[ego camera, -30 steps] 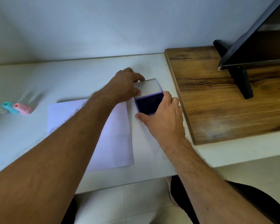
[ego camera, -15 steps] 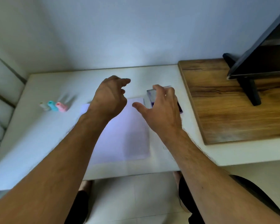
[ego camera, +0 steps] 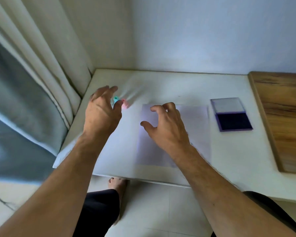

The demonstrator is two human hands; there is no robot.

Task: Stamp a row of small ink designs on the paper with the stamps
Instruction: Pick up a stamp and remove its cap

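the left hand (ego camera: 101,113), fingers spread and empty, hovers over the small stamps (ego camera: 120,100), which look light, rigid and best pinched by their sides, while the right hand (ego camera: 166,127) hangs loosely open above the paper (ego camera: 195,120).

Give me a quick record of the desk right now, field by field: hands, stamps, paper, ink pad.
left hand: open, fingers spread, reaching over the stamps, nothing gripped
right hand: open, above the paper, empty
stamps: teal and pink ones visible on the desk past the left hand, partly hidden, blurred
paper: flat on the white desk, no prints visible
ink pad: lid open, dark ink exposed, right of the paper
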